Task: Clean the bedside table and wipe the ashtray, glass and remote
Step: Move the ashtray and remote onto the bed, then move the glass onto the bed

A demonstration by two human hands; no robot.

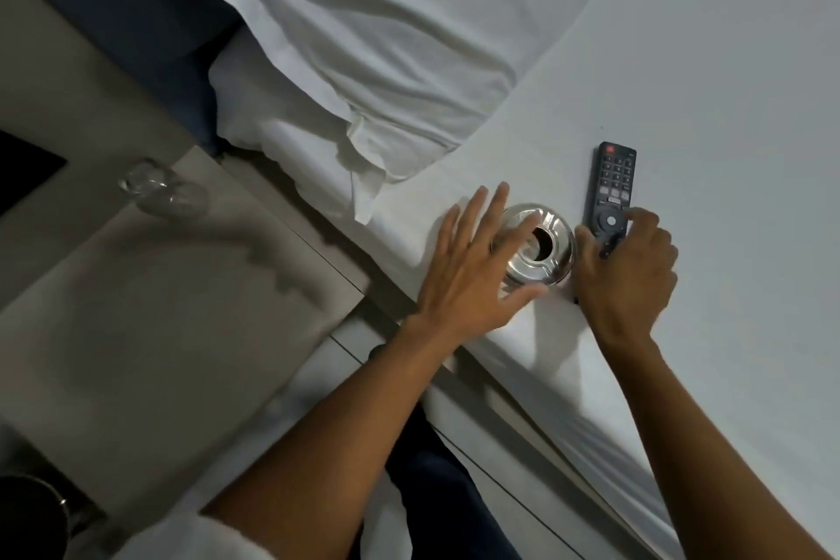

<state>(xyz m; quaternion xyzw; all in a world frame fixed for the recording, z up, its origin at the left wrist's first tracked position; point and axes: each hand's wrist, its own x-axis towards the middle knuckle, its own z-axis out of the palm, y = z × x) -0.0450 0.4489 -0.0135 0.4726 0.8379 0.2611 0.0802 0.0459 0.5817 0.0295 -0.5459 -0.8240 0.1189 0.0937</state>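
A shiny round metal ashtray (552, 246) sits on the white bed sheet near the bed's edge. My left hand (472, 261) hovers over its left side with fingers spread, holding nothing. A black remote (612, 182) lies on the sheet just right of the ashtray. My right hand (629, 273) is curled around the remote's lower end, thumb beside the ashtray. A clear glass (161, 191) lies blurred at the far corner of the grey bedside table (150, 332), well left of both hands.
A white pillow (363, 50) lies on the bed above the ashtray. A dark headboard (136, 14) rises behind the table. A dark round object (27, 514) stands at the lower left. Pale floor tiles (477, 446) show between table and bed.
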